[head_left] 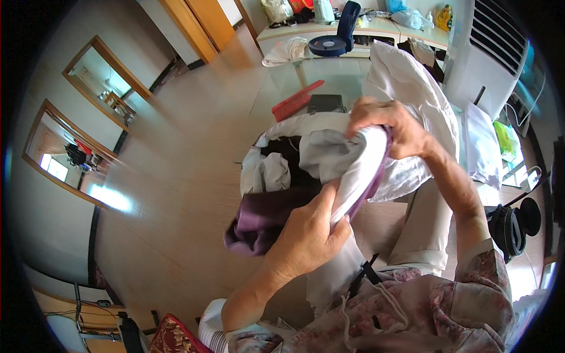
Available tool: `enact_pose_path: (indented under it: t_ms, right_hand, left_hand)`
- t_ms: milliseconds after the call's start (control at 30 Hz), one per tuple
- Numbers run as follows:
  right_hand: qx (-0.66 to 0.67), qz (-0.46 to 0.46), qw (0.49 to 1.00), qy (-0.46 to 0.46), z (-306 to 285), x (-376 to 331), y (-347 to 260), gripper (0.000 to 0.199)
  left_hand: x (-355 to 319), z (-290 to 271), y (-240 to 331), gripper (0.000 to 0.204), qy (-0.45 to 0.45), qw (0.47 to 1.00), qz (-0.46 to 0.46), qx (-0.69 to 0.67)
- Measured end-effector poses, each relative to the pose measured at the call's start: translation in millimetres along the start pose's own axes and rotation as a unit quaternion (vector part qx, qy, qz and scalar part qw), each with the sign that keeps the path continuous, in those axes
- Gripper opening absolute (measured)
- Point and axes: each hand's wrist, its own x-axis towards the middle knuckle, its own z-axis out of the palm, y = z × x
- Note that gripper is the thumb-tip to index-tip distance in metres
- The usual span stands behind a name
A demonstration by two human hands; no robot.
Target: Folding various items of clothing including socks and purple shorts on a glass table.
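Note:
My left hand (309, 235) grips the lower part of a pale grey-white garment with a purple inside (359, 170). Its upper end is held in my right hand (391, 126), so the cloth stretches between the two hands above my lap. A dark purple cloth (262, 215) hangs just left of my left hand, partly under the pale one. Behind them lies a heap of white and dark clothes (276, 167).
A glass table (282, 76) beyond the heap carries a red comb (297, 101) and a dark box (325, 103). A white air cooler (491, 47) stands at the upper right. More white cloth (406, 79) is piled on the right. Wooden floor (176, 176) spreads to the left.

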Motion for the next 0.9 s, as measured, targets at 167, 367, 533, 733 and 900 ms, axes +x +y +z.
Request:
enact_pose_path:
  t_ms: [167, 367, 533, 733, 900]
  right_hand:
    - [-0.025, 0.095, 0.972, -0.214, -31.3, -34.5, -11.3, 0.032]
    - [-0.107, 0.179, 0.941, -0.268, -23.5, -58.7, -9.1, 0.022]
    - [-0.155, 0.128, 0.962, -0.182, -15.1, -71.2, -14.5, 0.02]
    - [-0.158, 0.155, 0.96, -0.173, -10.9, -77.0, -21.4, 0.029]
    - [-0.142, 0.195, 0.934, -0.264, -9.0, -74.8, -26.1, 0.034]
  left_hand:
    - [-21.2, 10.2, -13.8, 0.054, -0.209, 0.965, -0.129, 0.095]
    - [-39.3, 3.8, -10.5, 0.048, -0.079, 0.994, 0.062, 0.035]
    - [-44.6, -61.3, -37.3, 0.017, 0.25, 0.966, -0.06, -0.03]
    - [-24.2, -54.1, -142.7, 0.077, 0.166, 0.952, -0.236, -0.106]
    - [-26.0, -43.9, -164.3, 0.042, 0.169, 0.888, -0.313, -0.292]
